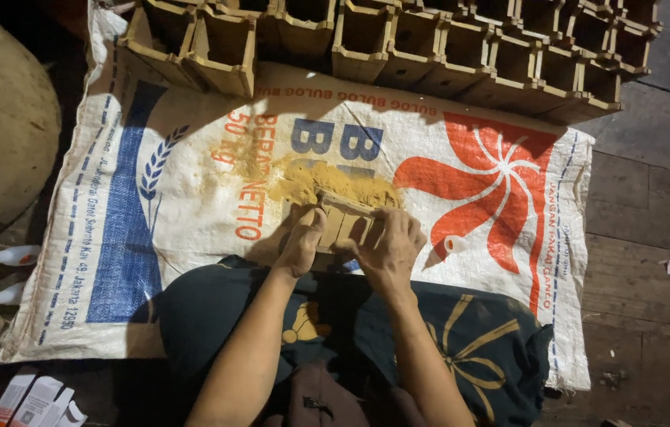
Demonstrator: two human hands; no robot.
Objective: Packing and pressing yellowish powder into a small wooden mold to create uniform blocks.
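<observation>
Wooden box [343, 225] clasped between left hand [303, 241], right hand [388, 247]

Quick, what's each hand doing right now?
Left hand: closed on the left end of the small open wooden box.
Right hand: closed on the same box's right side.

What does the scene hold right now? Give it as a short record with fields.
left hand: grips the left end of a small wooden box
right hand: on the box's right end and top
box: at the near edge of a sawdust pile
sack: printed woven sack spread flat under the pile
far edge: rows of open wooden boxes
floor: dark planks
lap: dark patterned cloth
</observation>
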